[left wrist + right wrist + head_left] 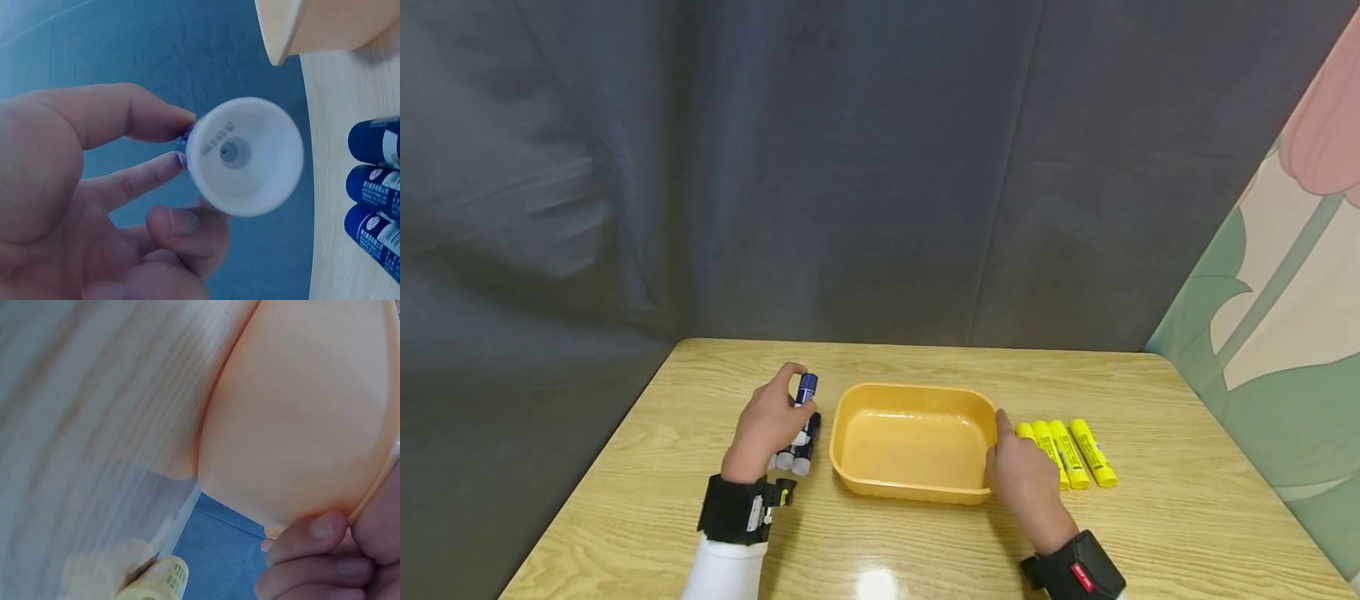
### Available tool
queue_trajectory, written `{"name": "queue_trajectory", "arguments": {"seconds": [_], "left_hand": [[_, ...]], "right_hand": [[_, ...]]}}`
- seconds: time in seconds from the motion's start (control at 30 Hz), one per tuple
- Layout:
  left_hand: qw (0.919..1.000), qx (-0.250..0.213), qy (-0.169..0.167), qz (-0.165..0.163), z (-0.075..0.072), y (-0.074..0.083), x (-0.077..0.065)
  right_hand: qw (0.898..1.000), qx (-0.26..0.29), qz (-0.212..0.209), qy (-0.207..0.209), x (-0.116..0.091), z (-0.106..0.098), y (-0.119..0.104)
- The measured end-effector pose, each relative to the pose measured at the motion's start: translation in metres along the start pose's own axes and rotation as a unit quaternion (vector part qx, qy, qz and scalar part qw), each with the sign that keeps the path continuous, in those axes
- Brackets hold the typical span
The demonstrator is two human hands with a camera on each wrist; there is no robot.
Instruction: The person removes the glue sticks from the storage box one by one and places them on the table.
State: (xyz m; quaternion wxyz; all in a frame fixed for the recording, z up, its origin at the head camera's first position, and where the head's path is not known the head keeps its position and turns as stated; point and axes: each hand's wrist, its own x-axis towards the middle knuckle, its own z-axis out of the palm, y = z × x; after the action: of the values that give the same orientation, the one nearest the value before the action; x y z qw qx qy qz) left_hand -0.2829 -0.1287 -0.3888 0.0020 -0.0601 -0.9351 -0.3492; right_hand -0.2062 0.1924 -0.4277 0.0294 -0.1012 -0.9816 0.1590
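Observation:
My left hand (769,423) pinches a blue glue stick (807,388) between thumb and fingers, left of the yellow plastic basin. In the left wrist view the white hollow base of this glue stick (269,169) faces the camera. Three more blue glue sticks (376,187) lie side by side on the table, partly hidden by the hand in the head view. My right hand (1024,477) grips the right rim of the basin (913,492). Seen from the right wrist, its fingers (312,550) curl at the rim, against the basin's outer wall (294,419).
Several yellow glue sticks (1092,452) lie in a row to the right of the basin, close beside my right hand. The wood-grain table (700,408) backs onto a dark grey curtain (880,183). A flower-patterned cloth (1285,333) hangs on the right.

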Motion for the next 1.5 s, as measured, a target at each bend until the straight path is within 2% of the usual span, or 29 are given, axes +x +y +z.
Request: {"name": "queue_trajectory", "arguments": {"seconds": [0.4, 0.9, 1.2, 1.5], "left_hand": [[0.9994, 0.009, -0.017, -0.029, -0.010, -0.008, -0.004], [0.9979, 0.016, -0.022, -0.059, -0.022, -0.029, -0.006], [0.9947, 0.009, -0.033, -0.097, -0.017, -0.051, 0.003], [0.9933, 0.018, -0.028, -0.110, 0.002, -0.076, 0.014]], "right_hand": [[1.000, -0.003, -0.004, 0.000, 0.000, -0.001, 0.000], [1.000, -0.005, -0.004, 0.000, -0.003, -0.005, 0.000], [1.000, -0.004, -0.002, -0.006, -0.004, -0.007, 0.000], [1.000, 0.002, -0.001, -0.005, -0.007, -0.007, 0.000]]}}
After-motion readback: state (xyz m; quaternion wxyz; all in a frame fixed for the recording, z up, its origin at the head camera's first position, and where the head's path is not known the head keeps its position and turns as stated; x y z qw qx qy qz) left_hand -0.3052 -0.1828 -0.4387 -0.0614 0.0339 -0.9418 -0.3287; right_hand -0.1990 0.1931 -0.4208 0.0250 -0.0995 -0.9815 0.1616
